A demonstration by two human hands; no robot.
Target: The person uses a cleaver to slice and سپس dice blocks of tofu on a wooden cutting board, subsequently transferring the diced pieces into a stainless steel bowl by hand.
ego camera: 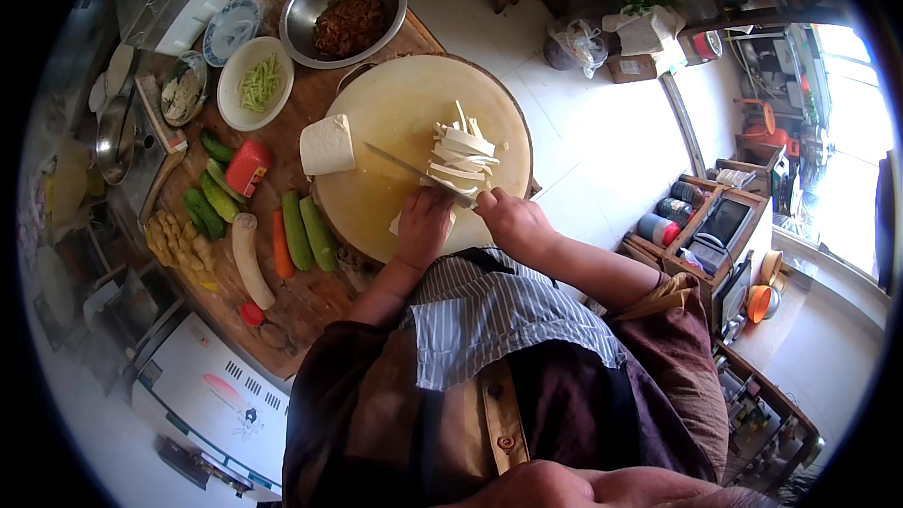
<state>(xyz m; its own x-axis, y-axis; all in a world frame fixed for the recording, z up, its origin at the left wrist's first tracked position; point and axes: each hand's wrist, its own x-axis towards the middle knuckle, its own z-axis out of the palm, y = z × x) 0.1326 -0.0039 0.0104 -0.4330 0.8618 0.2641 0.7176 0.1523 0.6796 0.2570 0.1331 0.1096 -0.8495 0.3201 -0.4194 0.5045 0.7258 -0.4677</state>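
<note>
On the round chopping board (381, 92) my right hand (518, 226) grips the handle of a kitchen knife (402, 164). The blade points away to the left across the board. My left hand (425, 226) presses on a white piece of food (402, 224), probably tofu, with its fingertips close beside the blade. Most of that piece is hidden under the hand. Just beyond the knife lies a loose pile of white strips (462, 149). A larger white block (328, 146) rests at the board's left edge.
Left of the board, the wooden table (331, 310) holds zucchini (298, 229), a carrot (283, 243), cucumbers (219, 197), ginger (180, 243) and a red package (248, 168). Farther back stand a bowl of green strips (233, 95) and a steel bowl (296, 10) of brown shreds.
</note>
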